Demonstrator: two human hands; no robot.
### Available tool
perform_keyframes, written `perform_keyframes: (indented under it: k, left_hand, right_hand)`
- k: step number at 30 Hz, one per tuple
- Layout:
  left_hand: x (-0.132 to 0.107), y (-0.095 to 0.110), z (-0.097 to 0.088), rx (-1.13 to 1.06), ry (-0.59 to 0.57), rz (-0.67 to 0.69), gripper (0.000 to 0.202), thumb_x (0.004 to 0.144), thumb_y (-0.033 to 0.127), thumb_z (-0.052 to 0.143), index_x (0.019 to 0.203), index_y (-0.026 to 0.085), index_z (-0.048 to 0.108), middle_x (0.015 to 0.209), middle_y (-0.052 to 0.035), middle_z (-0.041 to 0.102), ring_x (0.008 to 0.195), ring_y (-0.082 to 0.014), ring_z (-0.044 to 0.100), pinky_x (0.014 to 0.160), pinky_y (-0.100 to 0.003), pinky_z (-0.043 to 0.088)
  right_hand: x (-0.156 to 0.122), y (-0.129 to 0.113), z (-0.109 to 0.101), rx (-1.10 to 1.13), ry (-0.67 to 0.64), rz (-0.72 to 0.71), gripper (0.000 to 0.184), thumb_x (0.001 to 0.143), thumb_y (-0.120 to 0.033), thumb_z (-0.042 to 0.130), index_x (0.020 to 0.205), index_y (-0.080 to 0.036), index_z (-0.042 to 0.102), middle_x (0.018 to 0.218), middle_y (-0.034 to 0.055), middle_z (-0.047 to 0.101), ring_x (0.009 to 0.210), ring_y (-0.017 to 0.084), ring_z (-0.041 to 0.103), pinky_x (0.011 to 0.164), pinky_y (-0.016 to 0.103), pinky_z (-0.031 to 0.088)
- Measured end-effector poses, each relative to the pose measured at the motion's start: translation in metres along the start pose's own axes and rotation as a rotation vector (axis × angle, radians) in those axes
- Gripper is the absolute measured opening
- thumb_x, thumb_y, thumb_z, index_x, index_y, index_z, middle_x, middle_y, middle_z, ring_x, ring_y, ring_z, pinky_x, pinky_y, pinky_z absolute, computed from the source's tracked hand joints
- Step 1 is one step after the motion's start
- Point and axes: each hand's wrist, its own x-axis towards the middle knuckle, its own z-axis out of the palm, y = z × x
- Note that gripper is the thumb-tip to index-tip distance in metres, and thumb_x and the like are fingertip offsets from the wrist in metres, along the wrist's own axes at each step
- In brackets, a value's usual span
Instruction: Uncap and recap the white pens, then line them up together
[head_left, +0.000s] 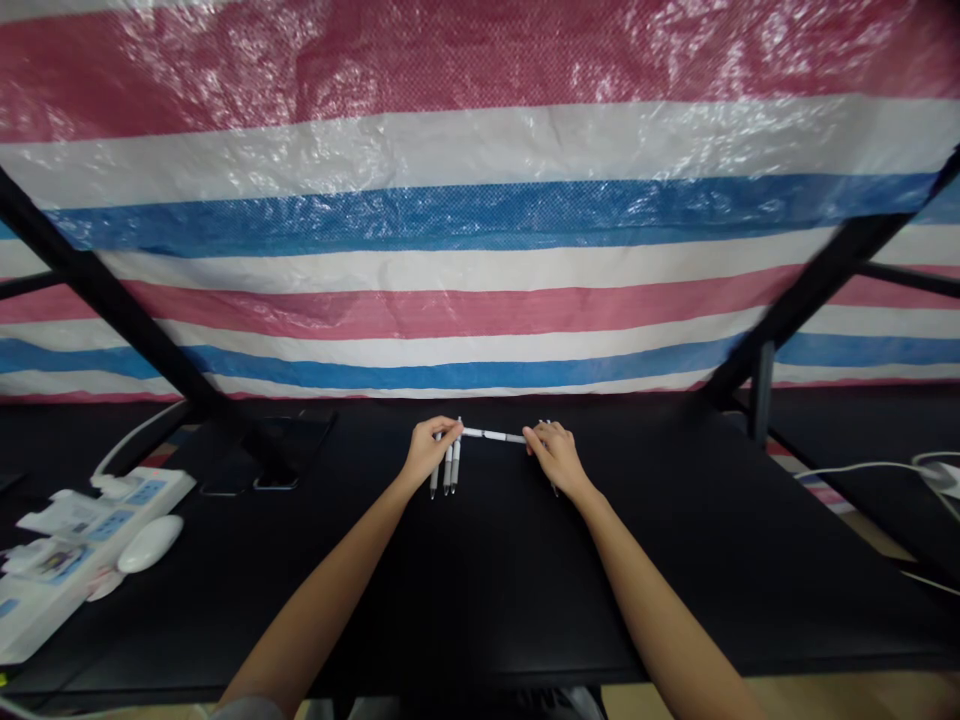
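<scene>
A slim white-and-grey pen [502, 437] lies sideways between my hands, with a dark break in its white part; I cannot tell whether it is one pen or two pieces end to end. My left hand [433, 447] is closed, its thumb and fingertip pinching the left end. At the right end, my right hand [556, 456] has its thumb and fingers closed on the grey part. Several similar pens [448, 475] lie side by side under and beside my left hand, tips towards me. More pen ends [555, 490] show around my right hand, mostly covered by it.
On the black table [495, 580], a white power strip [127, 520] with plugs and a white computer mouse [151, 544] lie at the left. Dark phone-like devices [276, 470] are behind them. Black slanted bars [150, 330] flank both sides, before a striped plastic sheet [480, 310].
</scene>
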Motion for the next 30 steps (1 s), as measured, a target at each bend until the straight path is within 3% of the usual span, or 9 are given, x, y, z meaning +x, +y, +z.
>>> perform_keyframes:
  k: [14, 24, 30]
  left_hand:
    - [-0.001, 0.002, -0.001, -0.097, -0.003, -0.07, 0.021, 0.07, 0.036, 0.068, 0.072, 0.014, 0.068, 0.068, -0.0042, 0.069, 0.065, -0.0167, 0.064, 0.065, -0.026, 0.048]
    - [-0.001, 0.004, -0.001, -0.216, 0.099, -0.129, 0.023, 0.069, 0.036, 0.07, 0.07, 0.014, 0.064, 0.063, -0.005, 0.069, 0.062, -0.0173, 0.066, 0.064, -0.026, 0.049]
    - [-0.002, 0.007, -0.002, -0.214, 0.065, -0.132, 0.022, 0.064, 0.03, 0.074, 0.076, 0.014, 0.066, 0.062, -0.0031, 0.068, 0.061, -0.0153, 0.064, 0.06, -0.023, 0.046]
  right_hand:
    - [0.001, -0.001, -0.001, 0.03, -0.04, 0.033, 0.056, 0.094, -0.046, 0.027, 0.052, -0.019, 0.052, 0.075, 0.0026, 0.061, 0.086, 0.02, 0.051, 0.084, 0.035, 0.03]
    - [0.0, -0.011, -0.001, 0.012, -0.089, -0.029, 0.057, 0.094, -0.048, 0.028, 0.052, -0.018, 0.053, 0.076, 0.0031, 0.061, 0.086, 0.02, 0.05, 0.083, 0.036, 0.03]
    - [0.0, -0.012, 0.0, 0.024, -0.083, -0.021, 0.061, 0.095, -0.048, 0.024, 0.048, -0.018, 0.05, 0.072, 0.0035, 0.06, 0.085, 0.02, 0.051, 0.084, 0.036, 0.03]
